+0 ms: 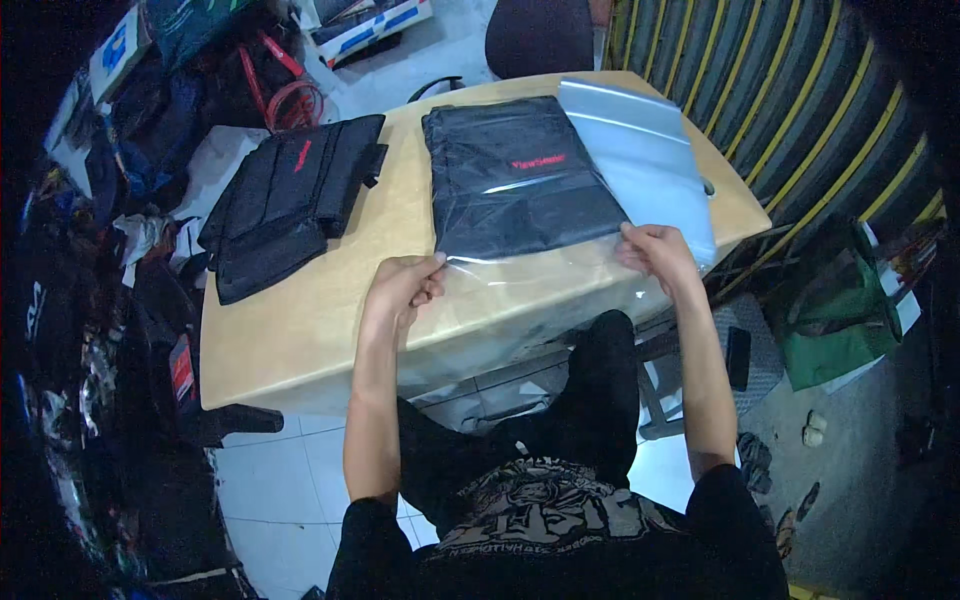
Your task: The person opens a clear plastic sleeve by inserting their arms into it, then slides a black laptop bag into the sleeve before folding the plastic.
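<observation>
In front of me on the table lies a flat black fabric bag point(515, 190) with red lettering, inside a clear plastic bag point(500, 268). The plastic reaches past the fabric bag's near edge and hangs toward the table's front. My left hand point(402, 285) pinches the near left corner of the plastic between thumb and fingers. At the near right corner, my right hand point(655, 250) grips the plastic the same way. To the left lie more black fabric bags point(290, 205), seemingly stacked. A pile of clear plastic sleeves point(640, 160) lies right of the wrapped bag, partly beneath it.
The light wooden table point(290, 345) has a rounded front edge close to my legs. Behind it stands a dark chair point(540, 40). A ribbed shutter with yellow stripes point(790, 90) rises at the right, near a green bag point(835, 330). Clutter crowds the left side.
</observation>
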`<action>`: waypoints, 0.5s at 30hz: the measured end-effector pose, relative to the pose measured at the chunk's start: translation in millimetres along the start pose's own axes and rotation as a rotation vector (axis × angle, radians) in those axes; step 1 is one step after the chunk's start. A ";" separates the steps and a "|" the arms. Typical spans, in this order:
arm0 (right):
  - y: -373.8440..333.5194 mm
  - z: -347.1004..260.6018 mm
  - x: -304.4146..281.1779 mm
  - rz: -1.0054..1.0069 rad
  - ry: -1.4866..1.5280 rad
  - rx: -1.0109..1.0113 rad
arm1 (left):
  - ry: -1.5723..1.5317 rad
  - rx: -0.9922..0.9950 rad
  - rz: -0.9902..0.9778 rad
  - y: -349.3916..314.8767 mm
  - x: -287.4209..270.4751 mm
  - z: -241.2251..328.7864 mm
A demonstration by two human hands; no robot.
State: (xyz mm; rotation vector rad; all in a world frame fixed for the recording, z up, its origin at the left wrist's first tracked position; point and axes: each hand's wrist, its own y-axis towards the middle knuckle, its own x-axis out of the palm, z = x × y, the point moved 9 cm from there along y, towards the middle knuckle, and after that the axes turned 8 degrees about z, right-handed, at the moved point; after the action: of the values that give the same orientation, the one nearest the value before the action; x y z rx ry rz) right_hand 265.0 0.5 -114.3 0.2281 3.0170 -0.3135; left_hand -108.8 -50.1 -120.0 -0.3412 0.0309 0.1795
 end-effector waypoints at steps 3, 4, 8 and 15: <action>3.3 4.4 6.7 -0.036 0.121 0.047 | -0.035 0.027 -0.048 0.5 2.9 -4.9; 5.1 7.4 5.3 -0.034 0.122 0.048 | -0.053 0.046 -0.069 -0.6 4.4 -4.8; 2.1 11.7 9.8 -0.058 0.141 0.007 | 0.021 -0.045 0.021 -3.5 3.0 -7.8; 1.6 11.9 19.7 -0.052 0.284 -0.030 | -0.168 0.000 -0.013 -2.1 5.1 -4.8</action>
State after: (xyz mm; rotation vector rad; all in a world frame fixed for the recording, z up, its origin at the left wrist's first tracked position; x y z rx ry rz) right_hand 246.8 2.3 -128.4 0.2080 3.3098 -0.2597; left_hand -103.4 -52.8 -124.1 -0.3253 -0.1376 0.1947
